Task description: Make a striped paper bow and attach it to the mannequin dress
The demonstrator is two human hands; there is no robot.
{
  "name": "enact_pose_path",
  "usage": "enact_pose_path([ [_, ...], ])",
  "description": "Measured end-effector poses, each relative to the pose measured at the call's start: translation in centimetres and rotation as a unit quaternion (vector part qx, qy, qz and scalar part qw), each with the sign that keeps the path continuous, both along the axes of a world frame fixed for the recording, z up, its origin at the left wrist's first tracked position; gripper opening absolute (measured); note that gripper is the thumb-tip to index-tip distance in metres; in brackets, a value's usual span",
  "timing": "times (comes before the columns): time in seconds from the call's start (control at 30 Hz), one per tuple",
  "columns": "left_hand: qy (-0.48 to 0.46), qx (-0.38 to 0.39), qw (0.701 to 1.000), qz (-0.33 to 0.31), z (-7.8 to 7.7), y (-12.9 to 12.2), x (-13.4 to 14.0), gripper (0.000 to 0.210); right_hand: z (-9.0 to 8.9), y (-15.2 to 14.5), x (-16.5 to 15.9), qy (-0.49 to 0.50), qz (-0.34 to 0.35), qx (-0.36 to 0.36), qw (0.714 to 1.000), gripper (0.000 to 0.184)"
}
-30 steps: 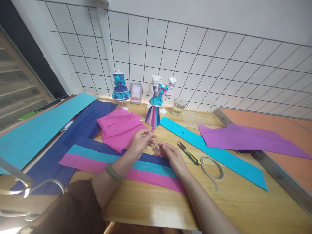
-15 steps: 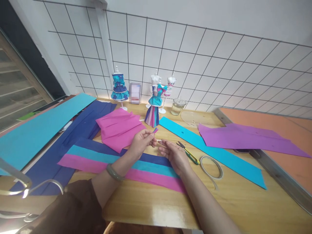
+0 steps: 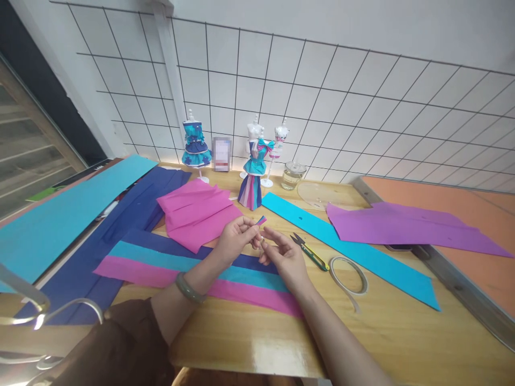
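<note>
I take my two hands as the middle of the clock, with 12 straight away from me. My left hand (image 3: 237, 237) pinches a small striped piece (image 3: 261, 221) narrowly between thumb and fingers, and its blue and pink end sticks out toward 12 o'clock. My right hand (image 3: 287, 262) is just beside it, with the fingers bent; at its fingertips there is a whitish bit (image 3: 262, 240), but I cannot tell if I hold it. A long striped cloth (image 3: 153, 257) lies on the table (image 3: 241, 343) at 8 o'clock, passing under my left forearm. The thread snips (image 3: 311, 253) rest near, at 3 o'clock, and the roll of tape (image 3: 364, 283) at 4. A crumpled pink sheet (image 3: 197, 214) is at 10 o'clock. At 12 stands the small mannequin (image 3: 255, 166) in a striped skirt.
</note>
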State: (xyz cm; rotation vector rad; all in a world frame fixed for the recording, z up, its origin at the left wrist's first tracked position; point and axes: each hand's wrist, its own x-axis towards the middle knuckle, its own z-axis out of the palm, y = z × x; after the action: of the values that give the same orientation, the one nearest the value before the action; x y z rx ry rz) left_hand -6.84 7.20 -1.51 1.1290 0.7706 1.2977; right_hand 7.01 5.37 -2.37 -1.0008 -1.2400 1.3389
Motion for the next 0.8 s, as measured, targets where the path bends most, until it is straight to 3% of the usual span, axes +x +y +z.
enact_pose_path([
  [0.17, 0.011, -0.004, 1.0, -0.014, -0.2, 0.0, 0.0, 0.018, -0.8, 0.2, 0.1, -0.059, -0.034, 0.018, 0.998, 0.026],
  [0.37, 0.012, -0.016, 1.0, 0.005, 0.0, 0.0, 0.0, 0.019, -0.7, 0.3, 0.9, -0.141, -0.11, 0.181, 0.967, 0.012],
  [0.53, 0.028, -0.024, 0.999, 0.035, -0.1, 0.3, -0.1, 0.021, -0.4, 0.1, 1.2, -0.155, -0.125, 0.267, 0.943, 0.015],
  [0.8, 0.043, -0.018, 0.998, 0.039, 0.0, 0.3, 0.1, 0.023, -0.7, -0.1, 1.4, -0.196, -0.089, 0.296, 0.93, 0.023],
])
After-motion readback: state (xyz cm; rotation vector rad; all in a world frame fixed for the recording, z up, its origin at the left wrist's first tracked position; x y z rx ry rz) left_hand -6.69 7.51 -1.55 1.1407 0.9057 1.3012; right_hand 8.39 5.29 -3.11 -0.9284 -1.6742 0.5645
